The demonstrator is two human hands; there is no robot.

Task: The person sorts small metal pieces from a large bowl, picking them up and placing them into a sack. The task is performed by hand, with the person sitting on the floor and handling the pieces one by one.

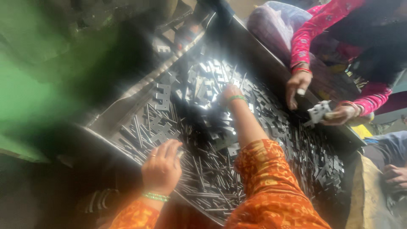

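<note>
A wide dark metal tray [127,106] runs from the near left to the far right, heaped with small flat silver metal hinge plates [163,96] and thin grey steel pins [203,178]. The pins lie thickest in the near part, crossing each other in every direction; the plates pile up in the middle and far part, where a glare washes them out.

The left hand [162,167] rests at the near left edge of the heap, fingers curled down onto the pins; whether it grips any of them cannot be told, since the fingertips are hidden among the metal. The right hand [230,94], at the end of an orange patterned sleeve [263,178], reaches far into the middle of the pile of plates, its fingers buried there, so its grasp cannot be told either. The two hands are well apart.

Judging by the heap, the sorting or assembling looks far from finished: nearly all of the loose parts lie mixed in the tray, and no finished stack shows near the person's own hands.

At the far right a co-worker in a pink patterned sleeve [313,29] holds a pale metal plate [319,112] in one hand, the other hand poised just beside it above the tray's edge.
</note>
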